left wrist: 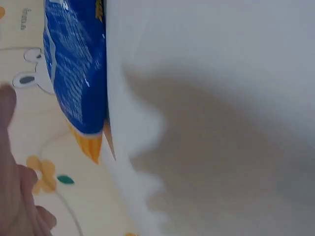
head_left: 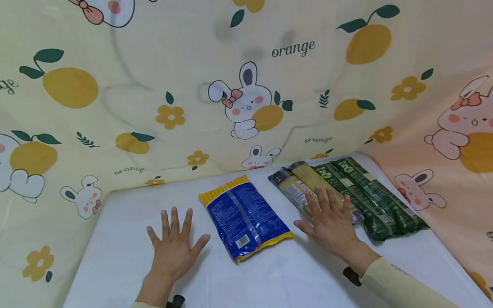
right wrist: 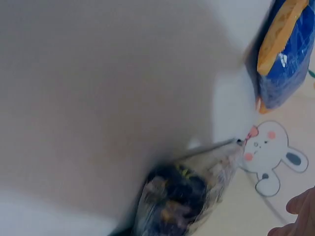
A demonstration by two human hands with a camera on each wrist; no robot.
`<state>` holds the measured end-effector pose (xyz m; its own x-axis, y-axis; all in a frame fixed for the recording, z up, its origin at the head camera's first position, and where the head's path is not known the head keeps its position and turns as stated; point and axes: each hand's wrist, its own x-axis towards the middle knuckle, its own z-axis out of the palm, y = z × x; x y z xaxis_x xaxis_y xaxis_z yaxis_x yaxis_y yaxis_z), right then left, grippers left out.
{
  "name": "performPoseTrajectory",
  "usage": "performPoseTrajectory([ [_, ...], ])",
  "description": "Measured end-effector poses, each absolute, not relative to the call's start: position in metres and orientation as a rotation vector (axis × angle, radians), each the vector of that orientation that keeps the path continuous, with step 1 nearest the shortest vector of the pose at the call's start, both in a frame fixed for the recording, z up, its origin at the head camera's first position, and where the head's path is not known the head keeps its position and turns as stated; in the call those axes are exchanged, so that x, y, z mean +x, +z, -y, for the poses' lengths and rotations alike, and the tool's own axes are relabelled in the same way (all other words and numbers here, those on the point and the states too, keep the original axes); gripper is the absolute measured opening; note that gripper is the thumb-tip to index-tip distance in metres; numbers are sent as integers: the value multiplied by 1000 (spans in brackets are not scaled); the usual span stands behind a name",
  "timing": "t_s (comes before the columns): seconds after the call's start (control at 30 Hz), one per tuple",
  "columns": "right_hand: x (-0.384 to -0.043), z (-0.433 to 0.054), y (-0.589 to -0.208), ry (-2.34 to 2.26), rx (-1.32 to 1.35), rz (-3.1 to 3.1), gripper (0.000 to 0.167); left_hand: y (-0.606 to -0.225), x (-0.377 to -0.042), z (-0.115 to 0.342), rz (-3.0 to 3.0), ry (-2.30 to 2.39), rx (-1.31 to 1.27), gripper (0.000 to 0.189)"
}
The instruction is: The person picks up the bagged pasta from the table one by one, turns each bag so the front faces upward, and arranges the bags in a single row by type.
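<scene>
From the head view, I see the person's left hand (head_left: 172,255) held out with fingers spread, nothing in it, towards the left edge of the white counter (head_left: 275,284). A blue packet (head_left: 246,220) with yellow ends lies between the hands, near the far edge. The right hand (head_left: 331,224) is spread too, over a pale packet (head_left: 291,186) (whether it touches, I can't tell). Just beside that lies dark green packaging (head_left: 369,198), by the far right corner. Behind the far edge hangs a cloth (head_left: 190,58) printed with rabbits and oranges.

In the left wrist view, the blue packet lies flat on the counter, apart from the left hand, and a finger-shaped shadow falls across the white surface.

The right wrist view shows the pale packet's dark printed end, blurred, with right fingertips just showing.
</scene>
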<state>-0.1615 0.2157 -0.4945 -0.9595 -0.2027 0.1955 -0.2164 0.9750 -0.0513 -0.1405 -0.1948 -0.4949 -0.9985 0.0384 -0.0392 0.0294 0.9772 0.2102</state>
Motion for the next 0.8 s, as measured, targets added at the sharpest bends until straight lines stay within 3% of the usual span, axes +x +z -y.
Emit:
performPoseTrajectory([
  [0.2, -165, -193, -495, 142, 369, 2958, 89, -497, -154, 157, -3098, 284, 157, 84],
  [0.47, -170, -141, -509, 99, 651, 3042, 81, -507, -167, 102, -3030, 260, 332, 82],
  [0.8, -159, -130, -514, -111, 708, 3045, 74, -529, -170, 98, -3036, 142, 545, 87],
])
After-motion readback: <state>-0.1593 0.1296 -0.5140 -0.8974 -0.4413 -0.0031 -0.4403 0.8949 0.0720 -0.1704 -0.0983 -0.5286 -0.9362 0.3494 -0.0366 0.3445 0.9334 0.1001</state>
